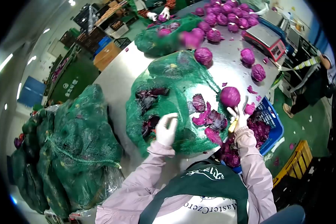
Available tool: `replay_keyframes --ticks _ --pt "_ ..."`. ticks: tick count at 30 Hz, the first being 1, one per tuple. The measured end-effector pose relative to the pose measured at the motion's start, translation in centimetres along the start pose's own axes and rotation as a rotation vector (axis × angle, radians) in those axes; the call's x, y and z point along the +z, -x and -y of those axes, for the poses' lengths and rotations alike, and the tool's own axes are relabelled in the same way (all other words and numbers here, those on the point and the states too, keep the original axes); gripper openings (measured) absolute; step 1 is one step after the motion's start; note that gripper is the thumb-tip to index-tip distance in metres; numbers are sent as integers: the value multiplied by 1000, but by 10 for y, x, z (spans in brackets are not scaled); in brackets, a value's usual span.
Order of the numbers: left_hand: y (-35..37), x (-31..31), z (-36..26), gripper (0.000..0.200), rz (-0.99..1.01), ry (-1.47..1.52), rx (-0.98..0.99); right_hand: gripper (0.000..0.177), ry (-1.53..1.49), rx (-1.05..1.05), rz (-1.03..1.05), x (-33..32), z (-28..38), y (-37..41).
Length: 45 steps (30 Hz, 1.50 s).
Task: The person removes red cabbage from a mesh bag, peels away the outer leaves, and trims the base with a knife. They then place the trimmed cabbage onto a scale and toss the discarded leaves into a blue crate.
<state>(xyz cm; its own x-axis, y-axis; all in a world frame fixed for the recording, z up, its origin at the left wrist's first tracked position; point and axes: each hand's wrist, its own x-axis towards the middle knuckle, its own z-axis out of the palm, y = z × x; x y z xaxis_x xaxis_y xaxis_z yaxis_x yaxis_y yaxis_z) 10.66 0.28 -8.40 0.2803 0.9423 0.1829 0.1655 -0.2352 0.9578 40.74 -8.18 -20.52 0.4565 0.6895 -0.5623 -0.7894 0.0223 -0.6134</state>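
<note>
My left hand [166,129], in a white glove, is over the green mesh bag [175,82] on the metal table, fingers apart and holding nothing. In my gloved right hand [239,116] is a knife with a yellow handle [233,126], its blade pointing up. A smooth purple cabbage [230,96] sits just above and left of the right hand, at the bag's right edge. Loose dark and purple leaves [209,117] lie on the bag between my hands.
A blue crate [276,128] of leaves stands at the table's right edge. Full mesh sacks [86,134] stand at left. A red scale [267,39] and many cabbages [220,16] are farther back. Across the table, a co-worker's gloved hands [158,15] touch a cabbage.
</note>
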Motion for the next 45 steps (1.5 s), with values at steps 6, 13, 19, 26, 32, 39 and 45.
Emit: replay_keyframes --ticks 6,13,19,26,32,39,45 --pt "-15 -129 107 21 75 -717 -240 51 959 -454 427 40 -52 49" --pt "-18 -156 73 83 -54 -1426 -166 45 1532 -833 229 -16 -74 81" --pt "-66 -206 80 110 100 -1701 -701 20 1392 -584 -253 -128 -38 84" --pt "-61 -249 99 104 -1 -1174 -693 18 856 -376 -472 -203 -77 115" --pt "-21 -237 126 69 -164 368 -726 20 682 -203 -331 -152 -83 148" --pt "-24 -128 22 69 36 678 -191 22 762 -451 -36 -59 -34 161" --pt "-34 -32 -93 98 483 125 0 34 752 -618 283 50 -3 187"
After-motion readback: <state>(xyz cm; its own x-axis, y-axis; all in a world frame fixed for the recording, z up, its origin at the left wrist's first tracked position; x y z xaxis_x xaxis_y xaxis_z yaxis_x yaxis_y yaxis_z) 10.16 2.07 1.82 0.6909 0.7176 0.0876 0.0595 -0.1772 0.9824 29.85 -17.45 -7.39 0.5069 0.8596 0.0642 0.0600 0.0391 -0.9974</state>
